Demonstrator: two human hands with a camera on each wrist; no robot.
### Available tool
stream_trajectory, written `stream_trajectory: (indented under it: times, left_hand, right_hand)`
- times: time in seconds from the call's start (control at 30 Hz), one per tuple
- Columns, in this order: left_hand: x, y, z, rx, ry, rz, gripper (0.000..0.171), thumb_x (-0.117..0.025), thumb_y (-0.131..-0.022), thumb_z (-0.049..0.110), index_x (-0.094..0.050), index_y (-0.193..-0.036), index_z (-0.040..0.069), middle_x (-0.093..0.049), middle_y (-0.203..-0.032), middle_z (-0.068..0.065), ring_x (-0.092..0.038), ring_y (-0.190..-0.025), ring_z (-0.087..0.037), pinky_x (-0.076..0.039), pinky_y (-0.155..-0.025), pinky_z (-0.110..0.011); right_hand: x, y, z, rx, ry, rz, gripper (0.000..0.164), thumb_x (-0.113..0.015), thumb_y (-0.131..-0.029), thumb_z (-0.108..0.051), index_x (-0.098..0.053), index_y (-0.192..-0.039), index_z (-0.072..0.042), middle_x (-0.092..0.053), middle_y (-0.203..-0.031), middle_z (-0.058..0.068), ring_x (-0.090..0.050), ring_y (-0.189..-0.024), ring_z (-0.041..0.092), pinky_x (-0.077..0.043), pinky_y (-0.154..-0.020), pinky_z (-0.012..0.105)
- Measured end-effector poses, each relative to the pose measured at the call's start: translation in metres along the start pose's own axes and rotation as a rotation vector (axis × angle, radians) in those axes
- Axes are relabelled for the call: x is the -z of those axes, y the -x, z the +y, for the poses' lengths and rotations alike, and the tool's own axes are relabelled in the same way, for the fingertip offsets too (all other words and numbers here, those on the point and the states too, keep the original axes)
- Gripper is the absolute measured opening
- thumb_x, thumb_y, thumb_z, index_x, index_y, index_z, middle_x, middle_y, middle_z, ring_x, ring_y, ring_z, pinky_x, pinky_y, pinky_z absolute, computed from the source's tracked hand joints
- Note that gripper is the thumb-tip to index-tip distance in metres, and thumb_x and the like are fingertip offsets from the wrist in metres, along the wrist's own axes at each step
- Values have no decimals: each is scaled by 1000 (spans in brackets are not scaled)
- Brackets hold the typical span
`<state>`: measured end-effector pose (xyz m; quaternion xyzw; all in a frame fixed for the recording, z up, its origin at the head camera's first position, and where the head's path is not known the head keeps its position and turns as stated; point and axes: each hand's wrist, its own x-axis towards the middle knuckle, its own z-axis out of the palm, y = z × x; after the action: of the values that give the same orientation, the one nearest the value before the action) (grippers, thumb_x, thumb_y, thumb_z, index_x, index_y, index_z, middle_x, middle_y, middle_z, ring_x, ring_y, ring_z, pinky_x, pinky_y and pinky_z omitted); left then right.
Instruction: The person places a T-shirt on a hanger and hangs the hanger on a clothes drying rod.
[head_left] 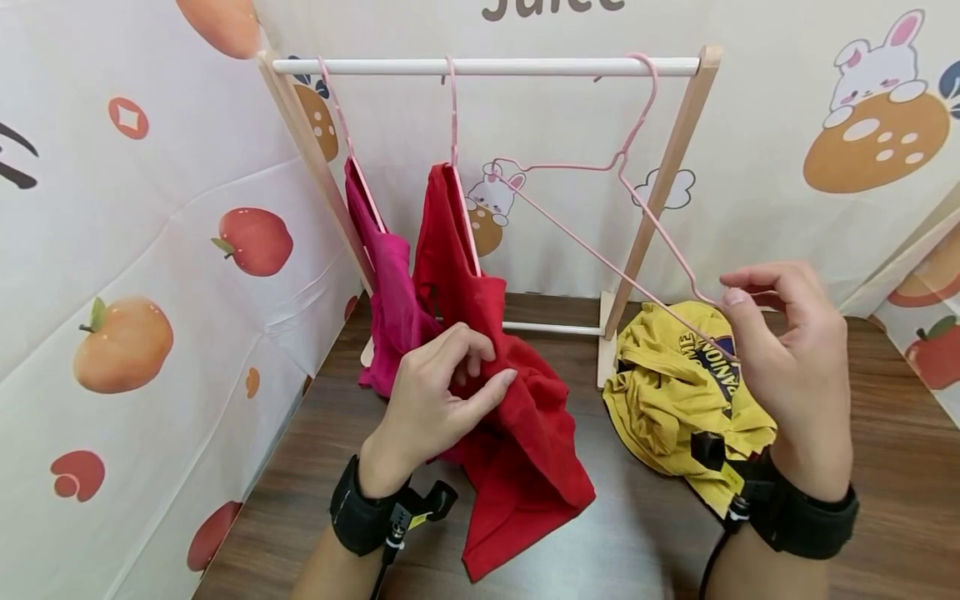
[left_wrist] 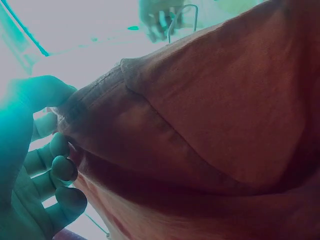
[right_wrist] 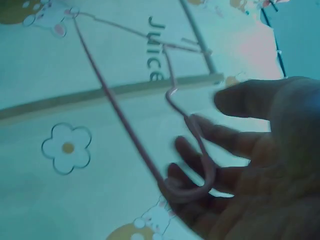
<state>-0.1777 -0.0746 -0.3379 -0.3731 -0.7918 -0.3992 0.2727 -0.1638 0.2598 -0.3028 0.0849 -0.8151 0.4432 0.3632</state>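
Loose grip, swinging wire

My left hand [head_left: 431, 392] is at the red garment [head_left: 517, 433], which hangs from its own pink hanger [head_left: 454, 125] mid-rail. My fingers are bent and the thumb lies against the cloth; I can't tell whether I'm pinching it. A hard tug could drag it off that hanger.

My right hand [head_left: 802, 350] is fairly wide: fingers loosely bent behind the end of the bare hanger [head_left: 621, 157], thumb clear of the wire. With so little hold, I judge, a bump could swing it or lift its hook off the rail [head_left: 540, 67], perhaps onto the yellow shirt [head_left: 656, 400].
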Motion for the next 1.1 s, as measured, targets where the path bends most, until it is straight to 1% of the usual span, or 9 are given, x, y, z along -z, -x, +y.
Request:
stream_trajectory:
  times: [0.1, 0.2, 0.37, 0.47, 0.57, 0.73, 0.87, 0.97, 1.1]
  left_hand:
    - [-1, 0, 0, -11, -3, 0, 23, -79, -85, 14, -59, -95, 10, -54, -79, -1, -50, -71, -7, -45, -59, -21]
    - [-2, 1, 1, -22, 0, 2, 23, -79, -85, 13, -59, -95, 10, -54, -78, -1, -50, -70, -7, -44, -59, -20]
    - [-4, 0, 2, -42, 20, 4, 22, -78, -86, 12, -59, -96, 10, -54, -78, -1, -50, -70, -7, -44, -60, -20]
    - [-6, -1, 3, -57, 21, 7, 21, -78, -86, 12, -59, -96, 10, -54, -77, 0, -49, -69, -7, -43, -59, -19]
    - [-8, -1, 5, -75, 22, 9, 20, -77, -86, 12, -60, -96, 10, -53, -77, 0, -48, -67, -7, -42, -58, -18]
    - [-12, -1, 8, -95, 30, 1, 18, -76, -87, 11, -61, -97, 10, -54, -77, 1, -47, -66, -7, -40, -58, -16]
    - [-18, -1, 13, -120, 41, -19, 16, -75, -88, 11, -61, -96, 11, -53, -76, 2, -47, -67, -7, -39, -59, -14]
    - [-24, 0, 16, -145, 48, -37, 15, -74, -89, 11, -61, -95, 11, -51, -74, 2, -46, -65, -6, -38, -58, -13]
    - [-35, 1, 22, -192, 56, -59, 13, -73, -89, 10, -60, -92, 11, -49, -71, 3, -43, -62, -6, -34, -58, -13]
  right_hand:
    - [7, -3, 12, -123, 128, -116, 26, -60, -101, -16, -68, -121, 0, -51, -106, -20, -49, -100, -6, -38, -84, 8]
    - [10, -7, 23, -185, 185, -235, 28, -59, -103, -22, -66, -122, -4, -52, -107, -19, -51, -95, -9, -39, -79, 5]
    - [8, -9, 30, -215, 167, -270, 23, -59, -103, -27, -68, -112, -7, -59, -94, -18, -55, -81, -1, -43, -68, 12]
    - [3, -10, 31, -212, 134, -263, 23, -59, -104, -27, -69, -104, -6, -62, -84, -16, -56, -73, 3, -44, -62, 16]
    - [-1, -10, 30, -198, 106, -243, 25, -58, -105, -25, -67, -97, -3, -64, -79, -17, -58, -70, 2, -46, -60, 14]
    - [-3, -10, 25, -195, 30, -199, 24, -55, -106, -21, -62, -97, 0, -65, -83, -17, -66, -68, -5, -53, -59, 12]
    - [1, -8, 17, -177, -58, -129, 21, -56, -105, -17, -60, -94, 0, -68, -84, -13, -70, -64, -3, -56, -57, 15]
    - [5, -6, 12, -148, -163, -68, 19, -59, -103, -12, -60, -90, 2, -70, -80, -7, -70, -61, 1, -56, -54, 17]
    - [14, -3, 8, -89, -416, 9, 19, -60, -99, -2, -59, -86, 12, -71, -75, 4, -70, -58, 9, -56, -53, 17]
